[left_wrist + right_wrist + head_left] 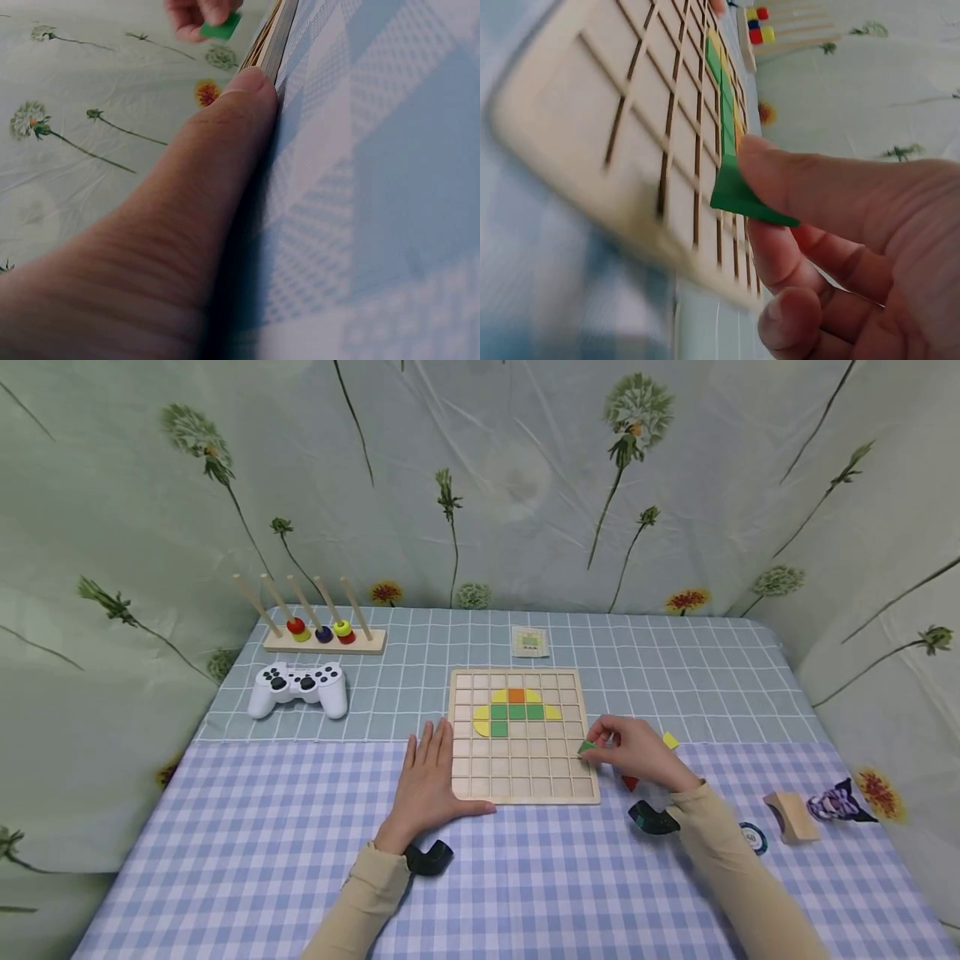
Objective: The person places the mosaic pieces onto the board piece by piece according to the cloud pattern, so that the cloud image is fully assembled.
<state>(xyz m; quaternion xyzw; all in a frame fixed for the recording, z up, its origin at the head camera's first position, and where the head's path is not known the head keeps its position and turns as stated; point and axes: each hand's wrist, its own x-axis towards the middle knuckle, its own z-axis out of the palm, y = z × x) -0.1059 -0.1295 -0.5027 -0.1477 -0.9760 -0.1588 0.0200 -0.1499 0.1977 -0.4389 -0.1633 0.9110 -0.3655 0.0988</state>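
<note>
A green piece [586,747], a pale wooden grid board [525,789], blue-checked cloth [247,827].

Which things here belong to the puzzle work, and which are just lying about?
In use: wooden grid board, green triangular piece, left hand, right hand, small pattern card.
Lying about: white game controller, wooden peg rack, purple-black toy figure.

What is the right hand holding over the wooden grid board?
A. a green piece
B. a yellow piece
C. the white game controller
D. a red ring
A: the right hand pinches a small green piece between thumb and fingers at the right edge of the wooden grid board; the head view shows the same green piece.
</note>
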